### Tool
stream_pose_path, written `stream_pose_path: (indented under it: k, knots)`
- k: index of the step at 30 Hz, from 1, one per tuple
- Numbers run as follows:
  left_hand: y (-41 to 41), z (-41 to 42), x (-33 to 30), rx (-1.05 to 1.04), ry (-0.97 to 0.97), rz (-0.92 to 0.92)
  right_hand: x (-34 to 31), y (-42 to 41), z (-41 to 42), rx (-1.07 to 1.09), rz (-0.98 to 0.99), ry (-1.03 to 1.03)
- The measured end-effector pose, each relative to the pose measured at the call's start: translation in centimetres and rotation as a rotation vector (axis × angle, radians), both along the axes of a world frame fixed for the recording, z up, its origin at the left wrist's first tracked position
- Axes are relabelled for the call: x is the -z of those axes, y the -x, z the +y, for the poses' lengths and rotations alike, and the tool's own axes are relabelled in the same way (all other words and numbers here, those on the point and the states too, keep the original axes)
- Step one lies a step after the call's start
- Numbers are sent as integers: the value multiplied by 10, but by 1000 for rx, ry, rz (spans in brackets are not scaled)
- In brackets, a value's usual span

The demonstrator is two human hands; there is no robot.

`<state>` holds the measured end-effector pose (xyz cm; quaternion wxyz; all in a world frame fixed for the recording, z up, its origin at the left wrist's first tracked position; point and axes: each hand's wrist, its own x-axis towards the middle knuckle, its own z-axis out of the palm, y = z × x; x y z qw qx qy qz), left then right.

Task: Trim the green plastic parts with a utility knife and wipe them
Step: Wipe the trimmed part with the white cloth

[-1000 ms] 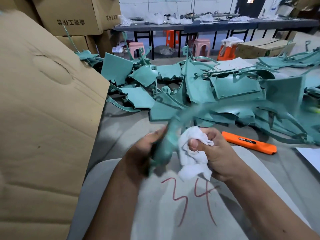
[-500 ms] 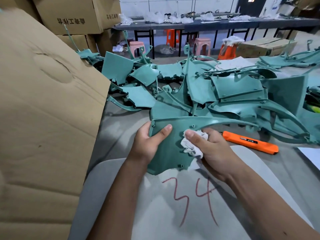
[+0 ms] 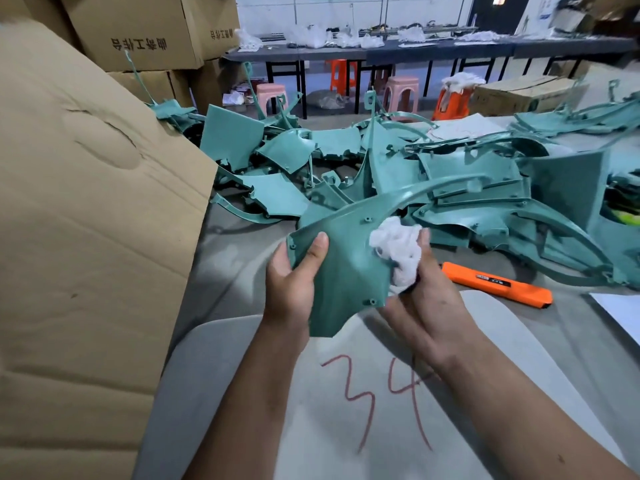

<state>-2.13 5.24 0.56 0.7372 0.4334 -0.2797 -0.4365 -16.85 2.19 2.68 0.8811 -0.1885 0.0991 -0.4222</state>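
My left hand (image 3: 294, 278) grips the left edge of a curved green plastic part (image 3: 349, 258), thumb across its inner face, holding it above the table. My right hand (image 3: 426, 299) holds a bunched white cloth (image 3: 398, 251) pressed against the part's right side. The part's long thin arm sweeps up and right over the pile. An orange utility knife (image 3: 495, 284) lies on the table just right of my right hand, untouched.
A large heap of green plastic parts (image 3: 450, 188) covers the table behind. A tall cardboard sheet (image 3: 86, 237) stands at the left. A grey pad marked 34 (image 3: 381, 393) lies under my arms. Boxes, stools and a long bench fill the background.
The green part has been turned and lifted, its inner face now toward me. My right hand with the cloth has moved up along the part's right side.
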Motion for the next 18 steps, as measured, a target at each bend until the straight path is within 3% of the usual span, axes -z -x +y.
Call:
stream_pose_path:
  k: [4, 6, 8, 13, 15, 17, 18]
  knots:
    - [-7, 1, 2, -89, -3, -122, 13, 8, 0, 43, 423, 430]
    - [-9, 3, 3, -79, -7, -183, 13, 10, -2, 83, 589, 532]
    - [-7, 6, 1, 27, 1, -139, 11, 14, -3, 97, 633, 575]
    - [4, 9, 1, 428, -10, 91, 4, 12, 5, -122, 329, 434]
    - [3, 7, 1, 398, 6, 205, -3, 4, 11, -234, -5, 283]
    - [-5, 2, 3, 343, 29, 390, -4, 3, 7, -200, -165, -19]
    - [-8, -1, 4, 288, 39, 423, -2, 2, 3, -114, -166, -78]
